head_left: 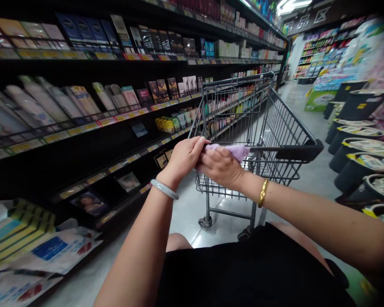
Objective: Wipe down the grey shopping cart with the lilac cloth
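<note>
Left hand (pixel 186 157): curled at left end of cart handle (pixel 267 149); finger closure hidden.
Right hand (pixel 222 169): fingers bent, nearly closed, holding purple cloth (pixel 242 151) on handle.
Purple cloth: under right fingers, protruding rightward.
Cart basket (pixel 286 118): beyond both hands' fingers.

- Black shelving (pixel 28 179) on the left, price labels (pixel 121 116) along its edges
- Shiny grey floor (pixel 288 100) down the aisle
- Bright ceiling lights (pixel 294 6), upper right
- Dark bins (pixel 345 177) in a row, right
- Pale wall section (pixel 297 53) at the far end
</note>
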A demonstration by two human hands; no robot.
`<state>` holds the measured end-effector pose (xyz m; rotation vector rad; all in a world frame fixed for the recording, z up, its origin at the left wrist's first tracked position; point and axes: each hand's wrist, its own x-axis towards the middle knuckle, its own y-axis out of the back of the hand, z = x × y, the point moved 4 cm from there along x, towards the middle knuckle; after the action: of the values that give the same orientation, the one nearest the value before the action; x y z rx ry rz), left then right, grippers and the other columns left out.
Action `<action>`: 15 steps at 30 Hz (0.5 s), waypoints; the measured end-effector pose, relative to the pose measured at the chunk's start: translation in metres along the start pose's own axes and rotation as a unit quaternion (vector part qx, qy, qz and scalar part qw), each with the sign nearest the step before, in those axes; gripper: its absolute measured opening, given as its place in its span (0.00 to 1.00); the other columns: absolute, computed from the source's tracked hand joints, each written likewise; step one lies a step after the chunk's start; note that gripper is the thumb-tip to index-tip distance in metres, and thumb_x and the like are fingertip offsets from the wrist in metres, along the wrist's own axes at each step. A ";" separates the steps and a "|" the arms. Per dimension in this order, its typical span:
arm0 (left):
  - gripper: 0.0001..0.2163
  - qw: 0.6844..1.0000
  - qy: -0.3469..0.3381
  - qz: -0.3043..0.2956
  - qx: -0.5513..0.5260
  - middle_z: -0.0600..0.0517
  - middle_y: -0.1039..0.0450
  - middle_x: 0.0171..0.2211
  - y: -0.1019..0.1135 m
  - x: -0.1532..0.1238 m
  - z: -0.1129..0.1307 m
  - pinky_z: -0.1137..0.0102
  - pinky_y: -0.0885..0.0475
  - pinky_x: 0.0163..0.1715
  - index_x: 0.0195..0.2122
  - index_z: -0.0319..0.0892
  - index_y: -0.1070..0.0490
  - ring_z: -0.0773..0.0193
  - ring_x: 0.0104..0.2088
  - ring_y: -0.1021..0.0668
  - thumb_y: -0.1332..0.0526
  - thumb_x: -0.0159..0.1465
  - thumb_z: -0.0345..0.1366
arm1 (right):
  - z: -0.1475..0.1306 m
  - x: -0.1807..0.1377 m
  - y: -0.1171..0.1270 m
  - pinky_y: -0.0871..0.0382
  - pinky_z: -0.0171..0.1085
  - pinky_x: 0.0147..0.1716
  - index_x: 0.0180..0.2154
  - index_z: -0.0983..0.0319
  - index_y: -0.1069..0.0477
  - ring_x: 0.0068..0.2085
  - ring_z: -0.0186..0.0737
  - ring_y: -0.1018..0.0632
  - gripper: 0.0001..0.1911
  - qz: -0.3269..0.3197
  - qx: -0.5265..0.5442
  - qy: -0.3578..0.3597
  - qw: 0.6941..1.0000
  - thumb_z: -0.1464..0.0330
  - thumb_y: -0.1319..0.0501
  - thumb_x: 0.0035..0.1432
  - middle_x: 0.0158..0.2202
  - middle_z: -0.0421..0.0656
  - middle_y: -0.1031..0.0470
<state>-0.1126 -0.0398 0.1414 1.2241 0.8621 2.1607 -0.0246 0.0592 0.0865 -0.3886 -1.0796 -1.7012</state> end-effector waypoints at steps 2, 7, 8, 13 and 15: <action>0.20 0.999 -0.011 0.022 0.022 0.52 0.19 0.45 -0.004 -0.005 0.005 0.68 0.31 0.49 0.46 0.46 0.23 0.61 0.46 0.21 0.55 0.75 0.42 | -0.012 -0.008 -0.012 0.34 0.43 0.58 0.43 0.55 0.25 0.51 0.38 0.26 0.11 -0.031 0.038 0.054 0.997 0.71 0.46 0.67 0.46 0.39 0.21; 0.18 0.991 -0.056 0.059 0.103 0.51 0.21 0.51 -0.015 -0.014 0.018 0.64 0.36 0.57 0.52 0.46 0.25 0.61 0.52 0.23 0.53 0.75 0.43 | -0.023 -0.014 -0.028 0.33 0.50 0.60 0.48 0.59 0.25 0.54 0.44 0.25 0.15 -0.062 0.050 0.036 0.996 0.74 0.46 0.65 0.51 0.46 0.21; 0.18 0.991 -0.062 0.053 0.105 0.51 0.21 0.51 -0.016 -0.014 0.019 0.64 0.36 0.57 0.53 0.47 0.25 0.61 0.52 0.23 0.53 0.75 0.44 | -0.026 -0.015 -0.031 0.32 0.51 0.59 0.49 0.59 0.25 0.55 0.46 0.25 0.15 -0.065 0.049 0.036 0.996 0.74 0.46 0.65 0.52 0.47 0.22; 0.16 0.988 -0.067 0.032 0.139 0.50 0.21 0.48 -0.015 -0.014 0.016 0.64 0.35 0.53 0.52 0.47 0.26 0.60 0.49 0.23 0.48 0.74 0.47 | -0.046 -0.043 -0.036 0.30 0.43 0.56 0.48 0.58 0.26 0.53 0.40 0.23 0.12 -0.068 0.057 0.108 0.990 0.71 0.45 0.67 0.49 0.43 0.20; 0.16 0.986 -0.064 0.038 0.146 0.50 0.21 0.48 -0.015 -0.014 0.015 0.64 0.35 0.53 0.52 0.47 0.26 0.59 0.49 0.24 0.48 0.74 0.47 | -0.044 -0.057 -0.029 0.33 0.43 0.60 0.49 0.59 0.26 0.57 0.39 0.25 0.13 -0.066 0.058 0.119 0.989 0.71 0.45 0.67 0.53 0.43 0.21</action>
<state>-0.0908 -0.0355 0.1284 1.5430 1.1215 2.0366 -0.0165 0.0591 0.0099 -0.0382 -1.0389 -1.7409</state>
